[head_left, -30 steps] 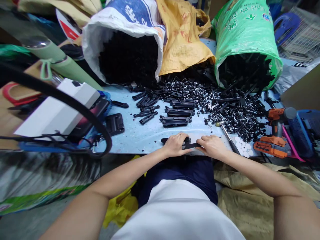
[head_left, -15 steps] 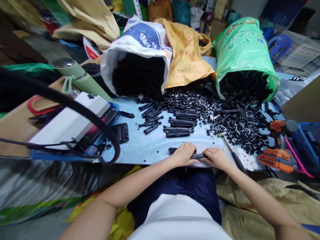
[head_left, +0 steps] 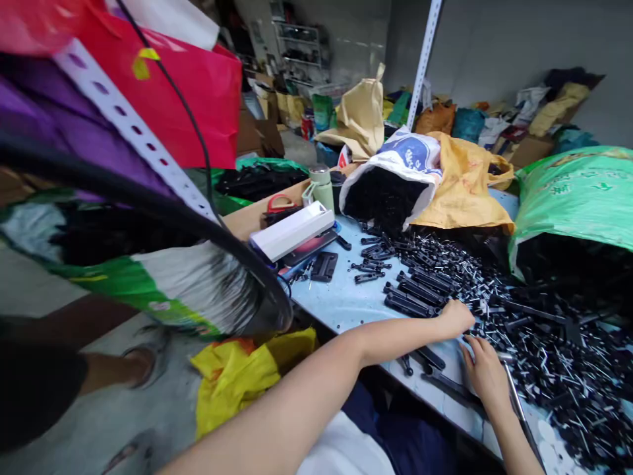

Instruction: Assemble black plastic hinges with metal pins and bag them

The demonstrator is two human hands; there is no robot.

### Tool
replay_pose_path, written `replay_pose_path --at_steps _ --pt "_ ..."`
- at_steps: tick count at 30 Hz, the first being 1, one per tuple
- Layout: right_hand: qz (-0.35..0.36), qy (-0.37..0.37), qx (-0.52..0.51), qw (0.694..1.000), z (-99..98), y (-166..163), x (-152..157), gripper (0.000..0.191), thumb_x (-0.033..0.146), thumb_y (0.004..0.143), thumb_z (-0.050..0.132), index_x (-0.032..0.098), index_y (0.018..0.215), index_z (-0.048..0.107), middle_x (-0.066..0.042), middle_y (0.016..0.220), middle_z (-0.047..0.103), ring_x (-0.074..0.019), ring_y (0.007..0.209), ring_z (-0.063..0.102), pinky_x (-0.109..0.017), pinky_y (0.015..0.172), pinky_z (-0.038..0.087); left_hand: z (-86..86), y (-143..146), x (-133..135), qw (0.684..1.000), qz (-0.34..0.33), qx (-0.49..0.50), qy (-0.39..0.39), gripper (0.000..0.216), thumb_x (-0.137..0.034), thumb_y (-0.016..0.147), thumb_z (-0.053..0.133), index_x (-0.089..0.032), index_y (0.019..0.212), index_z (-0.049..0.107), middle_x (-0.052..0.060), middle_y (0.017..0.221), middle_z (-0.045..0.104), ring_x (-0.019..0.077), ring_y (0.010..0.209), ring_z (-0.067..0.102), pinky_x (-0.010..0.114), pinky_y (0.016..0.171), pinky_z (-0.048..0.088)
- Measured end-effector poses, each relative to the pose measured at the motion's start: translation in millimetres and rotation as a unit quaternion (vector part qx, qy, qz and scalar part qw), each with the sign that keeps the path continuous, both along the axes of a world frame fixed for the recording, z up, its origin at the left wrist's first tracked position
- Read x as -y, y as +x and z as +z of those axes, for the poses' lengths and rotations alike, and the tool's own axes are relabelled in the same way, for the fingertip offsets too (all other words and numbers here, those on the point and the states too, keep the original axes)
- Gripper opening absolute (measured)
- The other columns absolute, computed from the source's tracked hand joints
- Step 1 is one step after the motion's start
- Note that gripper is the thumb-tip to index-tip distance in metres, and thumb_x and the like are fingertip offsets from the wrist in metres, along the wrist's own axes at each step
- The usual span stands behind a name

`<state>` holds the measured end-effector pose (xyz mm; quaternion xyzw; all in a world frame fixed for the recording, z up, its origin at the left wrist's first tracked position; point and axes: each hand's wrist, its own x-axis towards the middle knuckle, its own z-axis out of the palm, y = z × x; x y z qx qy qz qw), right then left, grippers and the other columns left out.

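My left hand (head_left: 455,319) is at the near edge of a heap of small black parts with metal pins (head_left: 465,267). Its fingers are curled in, and whatever they hold is hidden. Just below, my right hand (head_left: 487,371) has its thumb and forefinger apart, with nothing visible between them. Beside its wrist lies a hammer (head_left: 515,396). Long black plastic pieces (head_left: 448,382) rest on the blue table (head_left: 359,310) near its front edge, left of my right hand. Several black assembled arms (head_left: 410,300) lie in a row beyond my left forearm.
A white sack (head_left: 390,165), an orange sack (head_left: 462,191) and a green sack (head_left: 573,191) stand behind the heap. A white box (head_left: 293,231) and a green bottle (head_left: 322,191) are at the left. A black cable (head_left: 237,247) crosses in front. Another person's foot (head_left: 141,366) shows at left.
The view has swung left. My hands have left the black pieces at the front edge, which now lie on the table. My left hand has moved to the heap of small parts.
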<state>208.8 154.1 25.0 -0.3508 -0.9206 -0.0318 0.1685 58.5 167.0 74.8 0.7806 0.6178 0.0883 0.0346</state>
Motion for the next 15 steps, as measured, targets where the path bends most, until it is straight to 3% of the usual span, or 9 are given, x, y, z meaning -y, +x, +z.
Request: replay_pose_path --at_steps 3,7,12,15 --pt "0.007 -0.02 0.015 1.0 -9.1 -11 -11 0.027 0.023 0.085 0.034 0.021 0.089 0.06 -0.01 0.089 0.061 -0.0221 0.079 0.06 -0.034 0.068 0.049 -6.2 -10 17 0.999 -0.023 0.019 0.04 0.016 -0.011 0.084 0.047 -0.009 0.089 0.062 0.013 0.084 0.065 0.0191 0.084 0.063 0.027 0.067 0.048" --pt "-0.022 -0.024 0.011 0.999 -14.2 -18 -11 0.025 0.024 0.085 0.035 0.021 0.088 0.06 -0.009 0.085 0.058 -0.0202 0.069 0.059 -0.032 0.061 0.047 -18.0 -44 61 0.986 -0.03 0.091 0.134 0.017 -0.023 0.088 0.045 -0.012 0.09 0.058 0.009 0.082 0.065 0.0179 0.082 0.062 0.029 0.072 0.05" --pt "-0.129 -0.06 0.036 0.989 -4.7 -24 -4 0.02 0.024 0.083 0.043 0.016 0.086 0.061 -0.012 0.086 0.055 -0.0217 0.072 0.057 -0.032 0.063 0.045 -43.3 -93 124 0.939 0.118 0.247 0.211 0.022 -0.027 0.092 0.038 -0.016 0.096 0.057 0.008 0.089 0.066 0.0164 0.085 0.063 0.03 0.076 0.052" --pt "-0.158 -0.082 0.057 0.982 0.6 -24 -2 0.02 0.022 0.083 0.045 0.013 0.087 0.062 -0.014 0.09 0.054 -0.0229 0.077 0.054 -0.034 0.069 0.044 -60.7 -107 146 0.92 0.153 0.28 0.227 0.025 -0.03 0.092 0.038 -0.016 0.096 0.057 0.009 0.089 0.067 0.017 0.084 0.064 0.032 0.074 0.053"
